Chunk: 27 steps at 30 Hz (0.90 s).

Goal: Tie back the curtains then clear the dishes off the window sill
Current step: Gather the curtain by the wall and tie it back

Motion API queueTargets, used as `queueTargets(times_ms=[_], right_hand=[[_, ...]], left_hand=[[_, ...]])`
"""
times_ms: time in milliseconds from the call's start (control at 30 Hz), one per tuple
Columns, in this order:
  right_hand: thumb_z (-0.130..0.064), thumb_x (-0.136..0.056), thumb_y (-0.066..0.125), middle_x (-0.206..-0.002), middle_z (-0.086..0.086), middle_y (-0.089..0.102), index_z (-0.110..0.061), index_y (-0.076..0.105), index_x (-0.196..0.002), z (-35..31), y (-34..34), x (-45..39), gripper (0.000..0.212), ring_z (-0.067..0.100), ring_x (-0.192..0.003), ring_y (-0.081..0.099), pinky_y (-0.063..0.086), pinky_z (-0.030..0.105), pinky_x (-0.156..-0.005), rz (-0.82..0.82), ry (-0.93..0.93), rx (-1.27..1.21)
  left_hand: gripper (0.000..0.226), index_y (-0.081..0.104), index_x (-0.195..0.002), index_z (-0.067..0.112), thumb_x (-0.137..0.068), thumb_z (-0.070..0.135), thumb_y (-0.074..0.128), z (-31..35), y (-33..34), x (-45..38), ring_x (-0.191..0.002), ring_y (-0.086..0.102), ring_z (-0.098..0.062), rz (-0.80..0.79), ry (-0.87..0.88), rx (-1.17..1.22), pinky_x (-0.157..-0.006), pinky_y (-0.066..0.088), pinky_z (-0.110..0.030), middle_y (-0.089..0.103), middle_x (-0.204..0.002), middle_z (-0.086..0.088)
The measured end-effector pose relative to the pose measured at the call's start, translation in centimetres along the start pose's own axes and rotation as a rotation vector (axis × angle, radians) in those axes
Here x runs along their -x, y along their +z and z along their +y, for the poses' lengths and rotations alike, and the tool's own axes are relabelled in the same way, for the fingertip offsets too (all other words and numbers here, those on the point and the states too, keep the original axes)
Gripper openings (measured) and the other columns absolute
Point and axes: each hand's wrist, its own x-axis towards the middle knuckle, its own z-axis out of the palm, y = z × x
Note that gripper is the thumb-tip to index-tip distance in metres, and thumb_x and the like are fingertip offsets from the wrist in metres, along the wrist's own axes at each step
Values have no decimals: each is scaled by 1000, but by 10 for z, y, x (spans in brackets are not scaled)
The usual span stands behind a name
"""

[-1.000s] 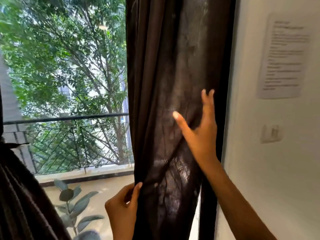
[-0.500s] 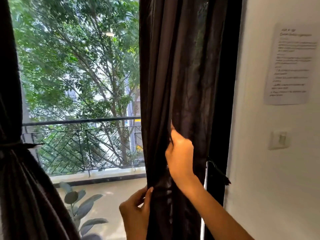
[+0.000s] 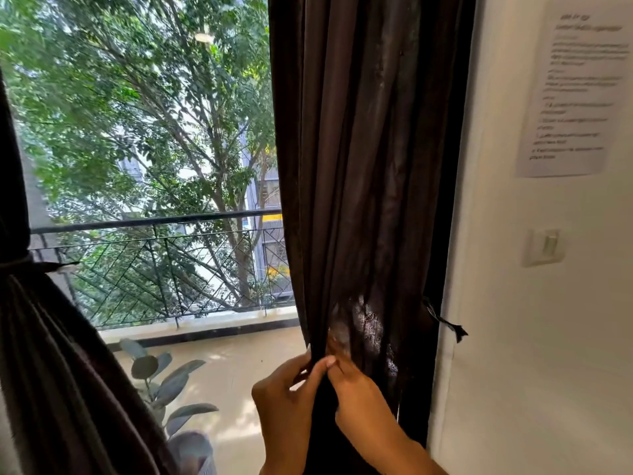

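Nearest to us, our left hand (image 3: 287,402) and right hand (image 3: 359,395) meet at the lower edge of the right curtain (image 3: 363,166), both with fingers curled and pinching the dark brown fabric, thumbs almost touching each other. We have that curtain bunched into narrow vertical folds where we grip it, while above our hands it hangs straight down along the window frame. Just right of it a black tie-back cord (image 3: 445,323) dangles loose against the white wall (image 3: 513,337), not around the cloth. At our left the other curtain (image 3: 51,354) is gathered and cinched by a band (image 3: 20,264). Low between the two curtains we see a potted plant (image 3: 164,382) with broad grey-green leaves standing on the balcony floor. On the wall farther right sit a light switch (image 3: 544,246) and a printed sheet of paper (image 3: 575,94), its text too blurred for us to read. Beyond the glass run a black metal railing (image 3: 154,222) and then leafy trees (image 3: 137,97). We see no window sill or dishes from this angle.
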Motion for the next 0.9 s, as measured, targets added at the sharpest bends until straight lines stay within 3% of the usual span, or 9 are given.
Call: queueTargets(times_ms=[100, 233, 300, 367, 467, 567, 667, 800, 900], right_hand=[[-18, -92, 58, -154, -4, 8, -16, 33, -146, 23, -33, -16, 60, 11, -144, 13, 11, 6, -110, -180, -199, -252], [-50, -76, 71, -159, -4, -5, -30, 16, -149, 23, -102, -71, 93, 8, -146, 4, 9, 17, -116, 492, -45, -539], [-63, -62, 73, -159, -2, -10, -26, -5, -151, 17, -122, -103, 124, 9, -146, -2, 8, 28, -119, 620, 49, -708], [-71, -50, 75, -159, 2, 10, -22, -6, -152, 12, -134, -128, 139, 10, -145, 16, 17, 34, -119, 603, 118, -914], [-43, -67, 81, -136, 3, 55, -10, 34, -143, 13, -131, -140, 95, 14, -124, 53, 38, 43, -109, 577, 79, -1087], [-18, -81, 71, -78, 0, 66, -7, 61, -89, 5, -109, -117, 16, 3, -72, 60, 52, 27, -71, 801, 21, -638], [4, -80, 67, -54, 9, 56, -1, 62, -74, -6, -79, -82, 9, 10, -50, 47, 32, 18, -48, 993, -30, -220], [19, -61, 67, -115, 9, 68, -2, 67, -114, -3, -32, -48, 57, 16, -89, 70, 53, 20, -72, 882, -6, -117], [24, -44, 75, -121, 8, 65, -2, 67, -115, 8, -3, -24, 76, 17, -105, 66, 42, 17, -94, 744, 13, -25]], left_hand=[[28, 72, -65, 33, -70, 7, 80, -4, -6, -7, -54, 57, 16, 57, -5, -48, -55, 38, 1, 60, -54, 33], [35, 69, -66, 42, -72, 8, 78, -13, -12, -16, -57, 60, 12, 58, -31, 6, -57, 45, -5, 68, -60, 22], [27, 72, -70, 34, -73, 8, 78, -17, -14, -21, -60, 63, 9, 18, -30, -22, -58, 49, -11, 70, -64, 21], [18, 74, -74, 29, -74, 11, 78, -23, -15, -25, -63, 65, 7, -19, -36, -42, -59, 52, -19, 71, -66, 20], [10, 78, -79, 19, -74, 12, 78, -26, -15, -28, -61, 63, 11, -15, -22, -80, -56, 48, -12, 68, -63, 24], [8, 78, -80, 9, -72, 7, 79, -21, -11, -26, -60, 59, 18, 33, -7, -89, -56, 41, 0, 59, -54, 35], [13, 77, -85, 8, -73, 4, 77, -16, -5, -18, -63, 61, 18, 47, -35, -41, -58, 42, 1, 57, -56, 39], [14, 77, -88, 9, -77, 1, 74, -6, 5, -5, -65, 63, 14, 14, -39, 26, -59, 43, -1, 62, -61, 35], [18, 77, -88, 16, -78, 1, 73, -1, 11, 2, -65, 62, 14, -3, -34, 53, -60, 44, -3, 64, -64, 34]])
